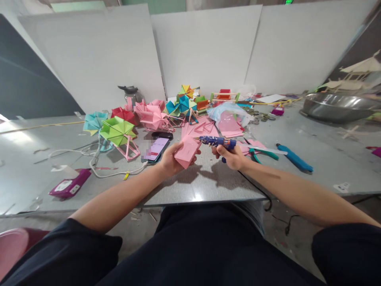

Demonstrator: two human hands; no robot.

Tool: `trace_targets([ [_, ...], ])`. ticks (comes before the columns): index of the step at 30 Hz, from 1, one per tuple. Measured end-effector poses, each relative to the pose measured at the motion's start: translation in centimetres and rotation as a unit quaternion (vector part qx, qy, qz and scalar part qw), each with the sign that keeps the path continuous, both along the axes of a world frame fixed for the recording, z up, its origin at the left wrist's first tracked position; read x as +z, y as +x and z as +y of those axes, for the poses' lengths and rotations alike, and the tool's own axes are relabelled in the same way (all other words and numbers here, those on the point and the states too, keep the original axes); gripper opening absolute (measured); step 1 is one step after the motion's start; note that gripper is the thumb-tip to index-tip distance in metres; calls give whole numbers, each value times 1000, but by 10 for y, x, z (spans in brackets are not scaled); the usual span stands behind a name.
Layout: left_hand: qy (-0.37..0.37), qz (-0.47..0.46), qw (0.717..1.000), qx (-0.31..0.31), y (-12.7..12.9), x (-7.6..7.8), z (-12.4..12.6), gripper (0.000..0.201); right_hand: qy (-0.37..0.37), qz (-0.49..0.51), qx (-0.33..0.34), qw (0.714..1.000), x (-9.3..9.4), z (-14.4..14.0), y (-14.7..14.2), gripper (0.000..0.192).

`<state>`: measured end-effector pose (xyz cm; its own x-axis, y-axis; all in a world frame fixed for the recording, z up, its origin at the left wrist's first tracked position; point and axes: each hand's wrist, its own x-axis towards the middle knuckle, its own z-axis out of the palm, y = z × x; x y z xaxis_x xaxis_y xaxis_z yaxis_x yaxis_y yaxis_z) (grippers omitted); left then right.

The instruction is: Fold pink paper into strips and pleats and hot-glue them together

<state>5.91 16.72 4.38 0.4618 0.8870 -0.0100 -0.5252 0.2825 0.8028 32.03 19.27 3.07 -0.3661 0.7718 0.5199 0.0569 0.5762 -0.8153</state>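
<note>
Crowding the hands: phone (156, 149), green pinwheel (118, 131), pliers (262, 153).

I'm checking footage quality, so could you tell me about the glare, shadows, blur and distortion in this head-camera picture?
Head view: wide-angle distortion bows the table edges and the white boards behind; glare shines on the table's near edge and far left; soft shadows lie under the left hand holding folded pink paper and the right hand holding the blue glue gun; the phone screen is partly pixelated.
</note>
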Motion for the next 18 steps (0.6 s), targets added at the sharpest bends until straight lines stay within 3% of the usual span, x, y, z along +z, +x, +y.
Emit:
trace_targets([
  [18, -26, -32, 998, 50, -3, 5, 2, 38, 8, -56, -30, 998, 6, -4, 1, 74],
])
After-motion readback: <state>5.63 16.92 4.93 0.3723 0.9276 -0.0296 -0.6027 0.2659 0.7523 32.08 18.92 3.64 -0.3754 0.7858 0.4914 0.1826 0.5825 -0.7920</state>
